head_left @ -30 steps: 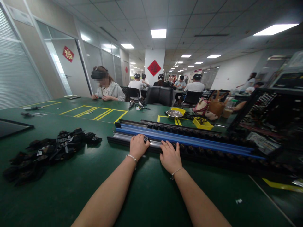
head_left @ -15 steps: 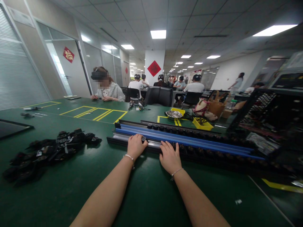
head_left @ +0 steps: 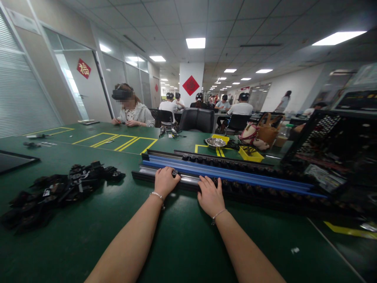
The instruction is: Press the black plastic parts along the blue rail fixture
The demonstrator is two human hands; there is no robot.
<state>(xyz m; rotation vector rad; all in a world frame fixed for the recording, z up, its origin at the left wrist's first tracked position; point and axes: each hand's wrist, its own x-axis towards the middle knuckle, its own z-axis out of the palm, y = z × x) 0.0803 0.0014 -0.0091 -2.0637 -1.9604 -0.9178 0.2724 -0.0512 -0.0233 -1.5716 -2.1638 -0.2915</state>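
Observation:
My left hand is closed around a small black part at the near track of a long black rail. Most of that part is hidden by my fingers. On the same rail, a bare silvery stretch shows between my two hands. My right hand lies with its fingers apart on the rail, close to a row of black parts seated along it. Behind them runs a blue strip, parallel to the near track.
A heap of black parts lies to the left on the green table. Farther back are a metal bowl and a yellow tray. A dark perforated frame stands at right. Across the table sits a person.
My left hand has slid slightly left along the rail with the small black part, widening the gap between my hands. My right hand stays nearly in place.

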